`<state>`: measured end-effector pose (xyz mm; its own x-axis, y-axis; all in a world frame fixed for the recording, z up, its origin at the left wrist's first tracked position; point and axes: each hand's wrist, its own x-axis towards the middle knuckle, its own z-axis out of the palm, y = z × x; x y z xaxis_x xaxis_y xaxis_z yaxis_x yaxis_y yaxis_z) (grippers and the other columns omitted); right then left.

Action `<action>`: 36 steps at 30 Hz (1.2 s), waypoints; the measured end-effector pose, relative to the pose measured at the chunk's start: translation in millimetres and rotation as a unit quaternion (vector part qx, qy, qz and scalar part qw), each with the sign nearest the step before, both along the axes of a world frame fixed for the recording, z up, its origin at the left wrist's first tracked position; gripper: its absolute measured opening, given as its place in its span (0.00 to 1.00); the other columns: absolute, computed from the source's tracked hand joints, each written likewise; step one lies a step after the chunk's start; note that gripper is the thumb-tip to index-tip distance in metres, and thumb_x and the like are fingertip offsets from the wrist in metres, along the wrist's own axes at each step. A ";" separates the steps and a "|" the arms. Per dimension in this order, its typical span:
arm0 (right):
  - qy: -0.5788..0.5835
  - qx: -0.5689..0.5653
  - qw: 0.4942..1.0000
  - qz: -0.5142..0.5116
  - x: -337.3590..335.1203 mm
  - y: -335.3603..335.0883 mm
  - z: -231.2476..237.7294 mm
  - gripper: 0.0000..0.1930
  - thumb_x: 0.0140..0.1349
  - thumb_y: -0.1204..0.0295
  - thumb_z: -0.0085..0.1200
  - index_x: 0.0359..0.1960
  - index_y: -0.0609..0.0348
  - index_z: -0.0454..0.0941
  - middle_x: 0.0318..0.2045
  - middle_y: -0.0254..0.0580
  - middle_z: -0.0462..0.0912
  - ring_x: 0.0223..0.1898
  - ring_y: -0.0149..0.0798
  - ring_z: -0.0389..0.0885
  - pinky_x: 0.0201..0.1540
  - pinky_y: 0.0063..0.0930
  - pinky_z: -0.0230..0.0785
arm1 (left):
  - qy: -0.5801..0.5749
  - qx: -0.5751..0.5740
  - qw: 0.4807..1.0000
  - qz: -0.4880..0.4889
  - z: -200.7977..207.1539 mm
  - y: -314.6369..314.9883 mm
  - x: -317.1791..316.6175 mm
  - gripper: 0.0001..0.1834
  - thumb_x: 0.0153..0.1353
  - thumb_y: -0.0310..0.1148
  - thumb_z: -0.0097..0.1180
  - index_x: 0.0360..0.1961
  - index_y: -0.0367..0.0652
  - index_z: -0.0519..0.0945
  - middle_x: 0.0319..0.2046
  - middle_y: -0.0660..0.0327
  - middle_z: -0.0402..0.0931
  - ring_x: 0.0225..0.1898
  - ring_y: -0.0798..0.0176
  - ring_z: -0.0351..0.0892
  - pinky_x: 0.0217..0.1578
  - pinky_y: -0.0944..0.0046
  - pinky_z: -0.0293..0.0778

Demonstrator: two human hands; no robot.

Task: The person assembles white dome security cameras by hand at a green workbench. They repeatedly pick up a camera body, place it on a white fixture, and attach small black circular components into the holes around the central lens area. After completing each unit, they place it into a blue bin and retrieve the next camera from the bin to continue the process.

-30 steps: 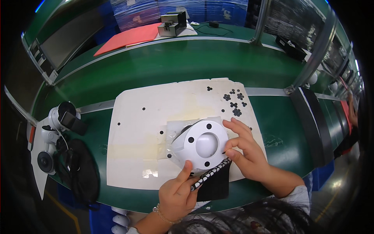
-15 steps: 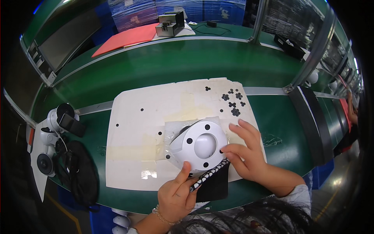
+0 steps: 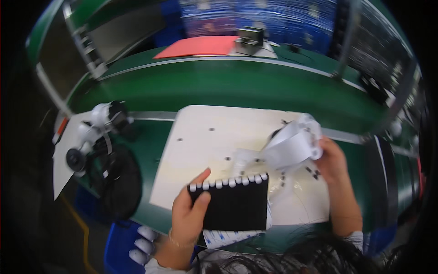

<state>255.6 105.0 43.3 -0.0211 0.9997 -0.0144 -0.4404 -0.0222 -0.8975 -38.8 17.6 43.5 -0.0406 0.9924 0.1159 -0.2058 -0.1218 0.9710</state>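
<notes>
Fingers (image 3: 200,182) of the left hand (image 3: 187,214) are clamped on the left edge of a black pad (image 3: 237,208), thumb on top, pad lying at the near edge of the white mat (image 3: 205,137) on the green counter (image 3: 237,86). Right hand (image 3: 333,162) has its fingers closed round a white plastic housing (image 3: 294,144), lifted and tilted above the mat's right side, toward the far-right corner. Housing looks rigid, light, smooth moulded shell, prob. a bit slippery; best held by the rim/outer edge as now, w/ palm behind it. Pad looks thin, soft, flexible, so support it flat or pinch an edge. Count: 1 housing, 1 black pad w/ approx. 10 white caps (image 3: 228,182) in a row along its far edge, several small dark bits loose on the mat (blurred, can't count exactly). Left of the mat, near the counter's left edge: a white-and-black device cluster (image 3: 98,132).
</notes>
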 end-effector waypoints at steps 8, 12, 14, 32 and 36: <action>-0.779 0.274 0.508 -0.244 83.3 140.1 -73.0 0.12 0.55 0.77 0.42 0.39 0.61 0.75 0.36 0.47 0.74 0.39 0.48 0.72 0.42 0.36 0.65 | 0.056 -0.085 0.990 0.093 -79.4 73.3 -90.6 0.22 0.58 0.27 0.47 0.53 0.34 0.60 0.46 0.53 0.68 0.48 0.63 0.68 0.48 0.66 0.65; -0.814 0.076 0.540 -0.200 105.8 157.8 -87.7 0.13 0.58 0.70 0.40 0.41 0.60 0.74 0.40 0.49 0.74 0.43 0.51 0.71 0.45 0.39 0.64 | 0.222 -0.038 0.961 0.163 -65.9 50.0 -109.2 0.34 0.55 0.22 0.50 0.60 0.35 0.49 0.61 0.50 0.48 0.60 0.56 0.54 0.53 0.65 0.61; -0.795 0.075 0.565 -0.209 105.8 149.9 -85.1 0.15 0.59 0.68 0.41 0.44 0.60 0.73 0.44 0.51 0.73 0.46 0.52 0.70 0.48 0.38 0.63 | 0.126 0.040 0.966 0.224 -63.2 14.1 -135.9 0.30 0.55 0.23 0.50 0.59 0.39 0.55 0.57 0.55 0.57 0.56 0.59 0.61 0.51 0.64 0.63; -0.716 0.253 0.636 -0.139 8.0 -83.6 -4.7 0.14 0.63 0.72 0.39 0.47 0.69 0.67 0.50 0.47 0.68 0.53 0.41 0.65 0.55 0.29 0.53 | 0.322 -0.482 0.519 0.629 -422.7 -280.6 -358.2 0.51 0.38 0.55 0.61 0.61 0.43 0.53 0.60 0.39 0.41 0.61 0.39 0.42 0.59 0.49 0.44; -0.694 0.211 0.658 -0.203 35.0 -99.0 -11.7 0.14 0.63 0.73 0.38 0.48 0.65 0.66 0.49 0.42 0.69 0.52 0.36 0.64 0.56 0.26 0.53 | 0.424 -0.518 0.530 0.521 -427.4 -311.1 -401.9 0.45 0.39 0.46 0.62 0.59 0.48 0.57 0.62 0.45 0.36 0.60 0.39 0.45 0.58 0.47 0.48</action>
<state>290.6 6.0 31.6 -0.0116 0.8401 0.5424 0.9168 0.2254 -0.3296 -440.7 -293.5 -383.9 -0.9980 0.0316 -0.0550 0.0126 0.9481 0.3178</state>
